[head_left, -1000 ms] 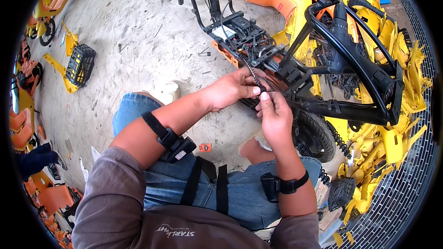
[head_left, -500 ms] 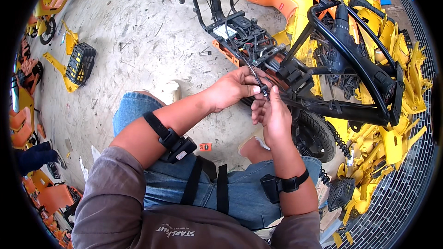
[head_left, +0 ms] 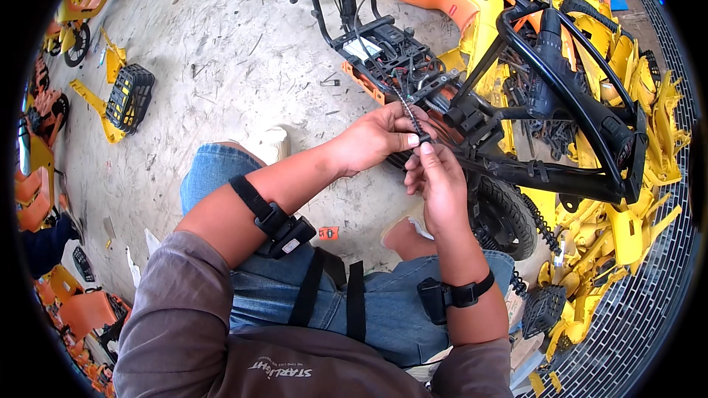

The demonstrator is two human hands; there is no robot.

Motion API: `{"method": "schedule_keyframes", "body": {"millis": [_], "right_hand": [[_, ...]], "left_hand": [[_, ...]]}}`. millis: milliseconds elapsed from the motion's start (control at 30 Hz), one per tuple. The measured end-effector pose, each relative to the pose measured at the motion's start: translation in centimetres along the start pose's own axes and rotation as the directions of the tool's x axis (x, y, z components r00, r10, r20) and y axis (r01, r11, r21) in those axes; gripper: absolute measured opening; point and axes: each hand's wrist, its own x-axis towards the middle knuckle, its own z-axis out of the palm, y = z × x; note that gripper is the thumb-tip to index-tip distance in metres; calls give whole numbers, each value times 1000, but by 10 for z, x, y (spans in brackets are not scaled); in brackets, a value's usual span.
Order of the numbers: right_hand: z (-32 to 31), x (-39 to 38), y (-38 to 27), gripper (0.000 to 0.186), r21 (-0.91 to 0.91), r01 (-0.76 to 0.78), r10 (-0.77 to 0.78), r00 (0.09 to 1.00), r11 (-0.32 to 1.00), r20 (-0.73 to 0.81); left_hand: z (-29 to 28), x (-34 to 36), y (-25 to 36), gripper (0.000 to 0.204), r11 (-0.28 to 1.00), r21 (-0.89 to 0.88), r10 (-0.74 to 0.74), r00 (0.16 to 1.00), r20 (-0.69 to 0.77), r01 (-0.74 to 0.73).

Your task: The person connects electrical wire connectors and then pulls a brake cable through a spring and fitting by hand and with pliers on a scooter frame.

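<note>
A thin dark cable [head_left: 410, 112] in a ribbed or braided cover runs down from the stripped bike frame [head_left: 531, 169] to my fingers. My left hand [head_left: 377, 138] pinches it close to its end with thumb and fingers. At that end is a small black fitting [head_left: 424, 139], mostly hidden by fingertips. My right hand [head_left: 439, 175] meets it from below, thumb and forefinger closed on the fitting, the other fingers curled. Just beyond my hands lies the bike's open middle section [head_left: 394, 51], with wires and black parts exposed.
Right of my legs stands a black wheel [head_left: 505, 217] with a coil spring [head_left: 542, 225]. Yellow body panels [head_left: 627, 236] are heaped along the right. A black basket [head_left: 129, 101] lies on the floor at left, near orange and yellow bikes [head_left: 85, 313]. A small orange piece [head_left: 329, 233] lies between my feet.
My right thumb has come down onto the fitting at the cable's end, which showed more openly before. My left hand has stayed nearly still. A dark sleeve at far left has shifted.
</note>
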Motion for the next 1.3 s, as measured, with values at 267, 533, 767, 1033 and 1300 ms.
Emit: {"method": "schedule_keyframes", "body": {"millis": [267, 533, 767, 1033, 1300], "right_hand": [[1, -2, -1, 42, 149, -79, 80, 997, 986, 4], [3, -3, 1, 43, 146, -66, 69, 997, 987, -17], [-2, -2, -3, 36, 179, -131, 125, 991, 975, 41], [-4, -1, -2, 37, 216, -177, 164, 983, 960, 78], [0, -1, -1, 38, 171, -74, 67, 997, 983, 47]], "left_hand": [[-2, 1, -3, 36, 1000, -13, 3, 1000, 9, -3], [-4, 1, -4, 32, 999, -33, -23, 1000, 17, 23], [-1, 1, -4, 32, 999, -48, 9, 1000, 13, -8], [-3, 0, -2, 32, 997, -67, -39, 998, 57, 43], [1, 0, -2, 35, 1000, -26, -1, 1000, -1, 0]]}}
